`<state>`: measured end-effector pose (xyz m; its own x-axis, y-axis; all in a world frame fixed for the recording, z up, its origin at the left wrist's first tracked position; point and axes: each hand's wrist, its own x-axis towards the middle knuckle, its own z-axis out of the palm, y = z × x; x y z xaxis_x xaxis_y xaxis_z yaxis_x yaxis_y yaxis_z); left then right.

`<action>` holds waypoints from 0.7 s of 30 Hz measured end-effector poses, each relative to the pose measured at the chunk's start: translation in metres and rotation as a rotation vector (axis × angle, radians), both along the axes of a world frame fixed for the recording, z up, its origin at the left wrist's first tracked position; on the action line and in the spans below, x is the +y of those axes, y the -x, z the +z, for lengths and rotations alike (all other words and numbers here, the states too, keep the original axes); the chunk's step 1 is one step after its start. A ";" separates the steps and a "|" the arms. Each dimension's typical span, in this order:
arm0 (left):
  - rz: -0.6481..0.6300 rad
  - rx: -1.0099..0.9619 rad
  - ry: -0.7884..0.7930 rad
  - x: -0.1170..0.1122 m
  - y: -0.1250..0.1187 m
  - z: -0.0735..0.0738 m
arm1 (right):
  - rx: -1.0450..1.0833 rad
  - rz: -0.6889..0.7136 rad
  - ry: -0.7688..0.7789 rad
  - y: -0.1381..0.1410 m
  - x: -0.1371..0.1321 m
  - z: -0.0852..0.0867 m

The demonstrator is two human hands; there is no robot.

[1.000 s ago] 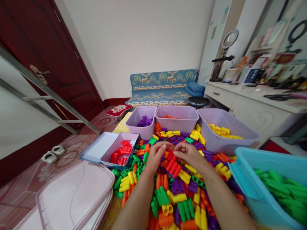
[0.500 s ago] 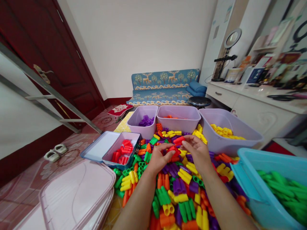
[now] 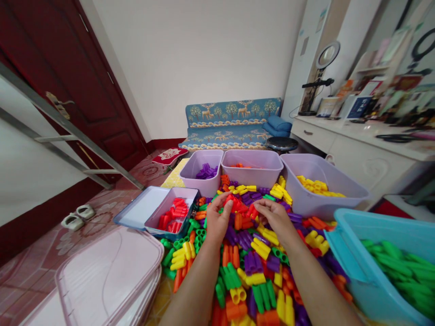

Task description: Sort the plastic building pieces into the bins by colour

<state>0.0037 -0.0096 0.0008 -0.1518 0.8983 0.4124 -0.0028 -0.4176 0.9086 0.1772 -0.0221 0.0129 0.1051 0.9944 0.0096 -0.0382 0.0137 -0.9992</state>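
Note:
Over a mixed heap of plastic tube blocks [image 3: 260, 246], both my hands work close together. My left hand [image 3: 216, 219] is closed around red tube blocks [image 3: 238, 204] between thumb and fingers; how many it holds I cannot tell. The fingertips of my right hand [image 3: 277, 219] pinch another red tube block [image 3: 252, 212] just to the right. Yellow, green, purple and orange blocks lie beneath and around both hands. Left of them, an open case [image 3: 195, 213] contains red blocks [image 3: 175, 213].
Behind the heap stand lilac bins with purple [image 3: 201, 182], orange [image 3: 253, 174] and yellow blocks [image 3: 321, 203]. A turquoise bin [image 3: 353, 271] with green blocks is at the right. Stacked pale lids [image 3: 108, 271] lie at the left front. Beyond is a blue sofa [image 3: 227, 133].
My left hand has shifted slightly left and up, with more red blocks now showing at its fingers. The right hand has dropped a little and its red block now tilts downward.

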 end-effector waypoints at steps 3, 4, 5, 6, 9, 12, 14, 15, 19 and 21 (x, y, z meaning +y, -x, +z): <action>0.223 -0.234 -0.011 0.005 0.005 0.000 | 0.023 -0.045 0.013 -0.002 0.002 -0.004; 0.286 -0.323 -0.004 0.008 0.008 0.000 | 0.029 -0.060 0.010 -0.002 0.003 -0.005; 0.327 -0.414 0.008 0.010 0.011 0.000 | 0.032 -0.072 0.004 -0.003 0.004 -0.006; 0.348 -0.499 0.019 0.012 0.014 0.000 | 0.035 -0.081 -0.002 -0.003 0.004 -0.006; 0.355 -0.673 0.015 0.018 0.022 0.001 | 0.038 -0.092 -0.012 -0.003 0.004 -0.007; 0.398 -0.766 -0.071 0.021 0.028 0.005 | 0.042 -0.086 0.001 -0.003 0.004 -0.006; 0.427 -0.835 -0.126 0.020 0.030 0.008 | 0.046 -0.074 0.008 -0.003 0.004 -0.005; 0.431 -0.865 -0.143 0.019 0.030 0.010 | 0.048 -0.070 0.010 -0.004 0.004 -0.005; 0.396 -0.877 -0.138 0.013 0.022 0.014 | 0.052 -0.077 0.016 -0.004 0.004 -0.004; 0.383 -0.803 -0.097 0.010 0.016 0.015 | 0.059 -0.087 0.014 -0.004 0.004 -0.004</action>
